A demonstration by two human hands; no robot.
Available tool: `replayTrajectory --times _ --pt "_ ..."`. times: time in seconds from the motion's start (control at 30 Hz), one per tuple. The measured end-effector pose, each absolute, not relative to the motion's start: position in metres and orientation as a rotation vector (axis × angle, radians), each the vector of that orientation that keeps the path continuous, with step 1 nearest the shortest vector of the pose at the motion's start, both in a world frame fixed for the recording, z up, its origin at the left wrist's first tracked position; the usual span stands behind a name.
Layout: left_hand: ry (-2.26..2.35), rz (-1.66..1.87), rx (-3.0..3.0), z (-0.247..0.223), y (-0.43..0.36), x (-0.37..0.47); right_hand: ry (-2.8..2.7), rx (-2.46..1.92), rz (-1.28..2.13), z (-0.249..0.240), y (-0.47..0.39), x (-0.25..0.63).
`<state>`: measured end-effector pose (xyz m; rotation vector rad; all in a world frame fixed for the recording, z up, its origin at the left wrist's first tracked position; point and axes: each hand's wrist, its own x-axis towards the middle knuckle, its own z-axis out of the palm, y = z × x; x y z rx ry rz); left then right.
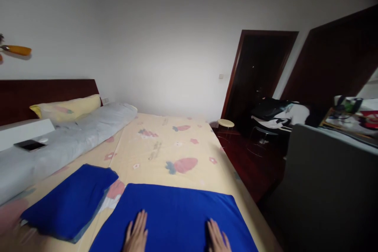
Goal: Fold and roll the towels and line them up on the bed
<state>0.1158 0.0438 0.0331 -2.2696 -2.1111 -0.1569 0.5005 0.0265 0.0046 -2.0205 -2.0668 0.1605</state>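
Observation:
A blue cloth (177,216) lies spread flat on the bed (165,141), its near edge cut off by the bottom of the view. My left hand (136,233) rests palm down on its left part, fingers stretched out. On the right part of the same cloth, my right hand (217,237) also lies flat with its fingers extended. Neither hand holds anything. To the left, a second blue cloth (72,201) lies folded on the patterned sheet, apart from both hands.
A grey quilt (85,134) and a yellow pillow (71,109) lie along the headboard (47,92). A phone (30,145) is on the quilt. A round stool (226,123) and a clothes pile (277,114) stand beyond the bed's right edge, near a dark panel (327,185).

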Motion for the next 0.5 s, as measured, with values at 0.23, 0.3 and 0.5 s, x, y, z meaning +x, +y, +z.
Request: replayTrajectory --times 0.23,0.3,0.5 --pt "-1.473 -0.327 -2.865 0.041 0.115 0.216 -2.332 -1.462 0.394 0.044 0.101 0.366" --pt "-1.449 -0.317 -2.889 0.047 0.133 0.206 -2.392 -1.407 0.414 0.048 0.116 0.382" --pt "-2.147 -0.196 -2.308 0.056 0.175 0.087 -2.066 -2.023 0.212 0.037 0.14 0.531"
